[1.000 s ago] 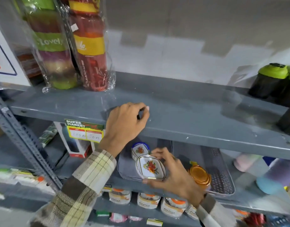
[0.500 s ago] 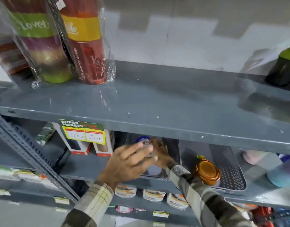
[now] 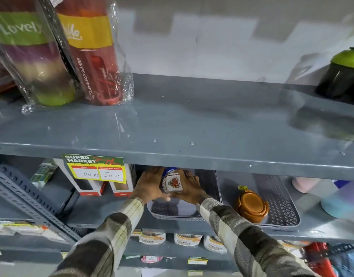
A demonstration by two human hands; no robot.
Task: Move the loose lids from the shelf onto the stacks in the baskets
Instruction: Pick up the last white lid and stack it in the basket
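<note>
Head view: both hands tilt floral lid (image 3: pixel 173 183) face toward camera.

A white lid (image 3: pixel 173 183) is printed with a red flower; grey baskets (image 3: pixel 282 204) are perforated; sleeves (image 3: pixel 120 226) are plaid-patterned.

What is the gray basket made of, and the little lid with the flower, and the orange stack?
The gray basket looks like matte plastic: its walls are molded full of small holes. The flowered lid between both hands looks like glossy plastic or melamine with a printed picture; I cannot tell which. The orange stack looks like shiny plastic, showing soft highlights.
</note>
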